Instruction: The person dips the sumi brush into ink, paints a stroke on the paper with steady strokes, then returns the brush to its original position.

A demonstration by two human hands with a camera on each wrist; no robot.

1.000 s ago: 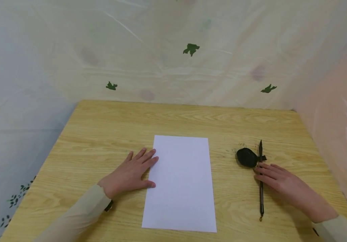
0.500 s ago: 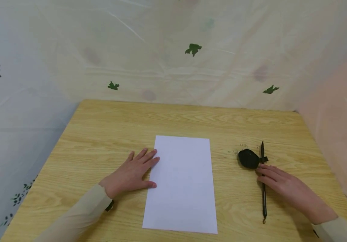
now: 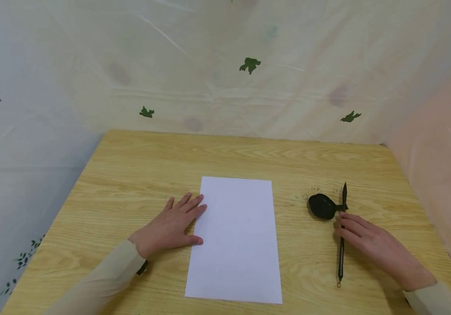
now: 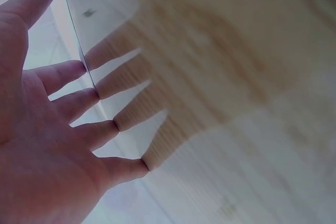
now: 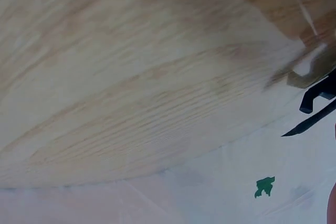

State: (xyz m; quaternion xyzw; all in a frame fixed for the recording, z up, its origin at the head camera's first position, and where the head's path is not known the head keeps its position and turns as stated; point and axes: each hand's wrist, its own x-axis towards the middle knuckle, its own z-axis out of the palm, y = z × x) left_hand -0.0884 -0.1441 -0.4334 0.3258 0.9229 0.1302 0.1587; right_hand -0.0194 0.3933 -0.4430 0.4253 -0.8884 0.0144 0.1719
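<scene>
In the head view my left hand (image 3: 168, 229) lies spread, with fingertips and thumb on the left edge of a white sheet of paper (image 3: 235, 240). The left wrist view shows that palm and its fingertips down on the surface. At the right, my right hand (image 3: 379, 249) pinches a dark writing brush (image 3: 341, 258) around the middle of its shaft; the thumb is mostly hidden. The brush's pointed tip faces away from me and crosses the short handle of a small black ink dish (image 3: 321, 206). In the right wrist view the tip shows beside that handle.
Wood-grain table (image 3: 162, 153) lies under everything. Small dark specks dot it behind the dish. A pale plastic sheet with green bird shapes (image 3: 250, 65) hangs along the back and both sides.
The right fingers have curled in around the brush shaft. The brush has turned slightly, tip to the right and looped end to the left. The left hand and paper stay put.
</scene>
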